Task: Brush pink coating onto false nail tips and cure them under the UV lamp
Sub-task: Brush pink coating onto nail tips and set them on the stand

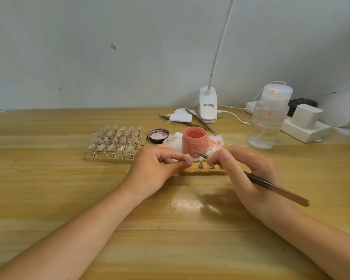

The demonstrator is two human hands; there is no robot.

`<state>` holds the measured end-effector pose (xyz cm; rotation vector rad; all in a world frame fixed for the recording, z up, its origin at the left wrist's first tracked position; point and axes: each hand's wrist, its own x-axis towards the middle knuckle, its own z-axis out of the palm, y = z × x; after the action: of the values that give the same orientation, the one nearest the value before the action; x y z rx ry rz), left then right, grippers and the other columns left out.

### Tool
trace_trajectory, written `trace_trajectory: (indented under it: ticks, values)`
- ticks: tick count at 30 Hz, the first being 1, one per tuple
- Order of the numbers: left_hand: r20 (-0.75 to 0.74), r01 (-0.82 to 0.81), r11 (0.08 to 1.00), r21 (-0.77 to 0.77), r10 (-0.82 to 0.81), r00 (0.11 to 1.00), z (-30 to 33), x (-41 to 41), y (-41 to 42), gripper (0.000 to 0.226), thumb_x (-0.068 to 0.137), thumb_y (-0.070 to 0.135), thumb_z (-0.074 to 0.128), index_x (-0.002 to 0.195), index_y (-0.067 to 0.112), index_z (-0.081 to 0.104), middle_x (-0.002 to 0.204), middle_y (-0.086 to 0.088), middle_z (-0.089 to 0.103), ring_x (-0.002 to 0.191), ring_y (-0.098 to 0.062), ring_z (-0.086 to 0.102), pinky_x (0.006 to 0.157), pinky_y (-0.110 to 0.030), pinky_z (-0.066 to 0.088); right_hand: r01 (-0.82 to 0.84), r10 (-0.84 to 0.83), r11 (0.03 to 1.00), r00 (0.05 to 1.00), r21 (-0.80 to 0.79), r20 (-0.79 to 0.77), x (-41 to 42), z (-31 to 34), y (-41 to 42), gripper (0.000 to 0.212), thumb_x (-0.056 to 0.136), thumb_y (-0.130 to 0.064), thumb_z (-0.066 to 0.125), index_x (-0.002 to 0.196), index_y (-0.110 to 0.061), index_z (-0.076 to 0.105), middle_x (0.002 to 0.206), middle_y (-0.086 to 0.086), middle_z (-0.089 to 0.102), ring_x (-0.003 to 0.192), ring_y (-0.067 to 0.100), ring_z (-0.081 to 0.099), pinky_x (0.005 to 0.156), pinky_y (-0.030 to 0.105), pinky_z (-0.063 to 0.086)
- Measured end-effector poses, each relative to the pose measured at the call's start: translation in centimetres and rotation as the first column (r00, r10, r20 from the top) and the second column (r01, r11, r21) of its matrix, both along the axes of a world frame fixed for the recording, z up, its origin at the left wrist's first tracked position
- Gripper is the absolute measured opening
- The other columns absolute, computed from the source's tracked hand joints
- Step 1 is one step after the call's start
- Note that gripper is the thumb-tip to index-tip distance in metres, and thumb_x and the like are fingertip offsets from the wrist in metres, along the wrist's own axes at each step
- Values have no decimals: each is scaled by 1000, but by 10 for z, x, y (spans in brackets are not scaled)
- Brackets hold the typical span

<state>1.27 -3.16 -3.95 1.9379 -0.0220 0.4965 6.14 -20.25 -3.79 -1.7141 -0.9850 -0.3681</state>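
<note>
While my left hand (160, 164) pinches a pale false nail tip (188, 159) before the open pink coating jar (194, 141), my right hand (249, 170) grips the slim brown brush (271, 185); I judge brushing comes next, needing steady strokes.

left hand (156, 170) pinches a nail tip (188, 159); right hand (249, 174) holds the brush (271, 186).

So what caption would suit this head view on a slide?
Left hand pinches a nail tip; right hand holds a brush near the open pink jar.
</note>
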Motion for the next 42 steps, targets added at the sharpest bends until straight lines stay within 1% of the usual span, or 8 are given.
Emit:
trace_trajectory:
  ticks: [7,11,15,20,23,28,31,42]
  values:
    - [-6,4,1000,-12,-4,1000,0,0,-1,6,63,22,71,68,21,72,78,-11,71,66,-30,51,60,-24,39,-65,68,998,992,26,-106,-1,-3,-3,42,86,-41,43,65,-16,69,64,-9,66,69,7,63,70,25,47]
    - [-3,14,1000,-22,-14,1000,0,0,-1,14,59,27,69,70,20,72,80,-19,69,65,-22,49,60,-25,39,-19,18,1000,999,-18,-31,-1,0,-1,34,87,-39,43,72,-21,68,70,-17,62,73,2,59,69,11,39]
    - [-11,17,1000,-22,-17,1000,-3,1,1,12,68,6,73,67,18,72,77,-6,71,65,-21,48,59,-23,40,-62,63,998,990,17,-126,-1,-3,-3,44,86,-42,41,65,-15,70,66,-9,66,70,7,62,70,21,46]
    - [-13,20,1000,-20,-20,1000,-4,2,2,10,69,3,73,69,13,74,77,-3,71,64,-20,48,57,-15,39,-28,27,999,998,-19,-51,0,-2,-1,35,87,-41,42,70,-23,68,70,-17,63,74,2,60,69,13,41]
    - [-17,25,1000,-13,-25,1000,-4,2,2,11,70,2,72,69,12,74,76,-1,71,64,-22,48,59,-19,41,-68,68,998,991,-2,-115,0,-3,-2,42,87,-42,41,65,-19,69,65,-10,65,70,6,62,69,21,46]
    - [-7,28,1000,13,-28,1000,-3,2,2,12,70,3,72,71,15,74,78,-10,71,64,-28,49,58,-16,40,-22,21,999,1000,-38,-8,-1,-1,0,34,87,-38,43,72,-23,68,70,-19,61,73,0,59,68,10,39]
    - [-6,31,999,28,-31,1000,-3,2,3,11,71,0,71,76,9,74,78,-11,70,64,-33,49,58,-18,39,-67,64,997,994,-25,-85,-1,-3,-1,41,87,-41,42,65,-19,69,65,-13,64,70,5,62,68,18,45]
    - [-15,12,998,61,-11,1000,-2,1,3,17,71,0,72,74,16,74,79,-20,67,63,-15,49,58,-16,38,-45,44,999,999,-19,-25,-1,-4,-3,40,88,-39,42,66,-20,69,64,-17,62,70,2,60,67,18,43]
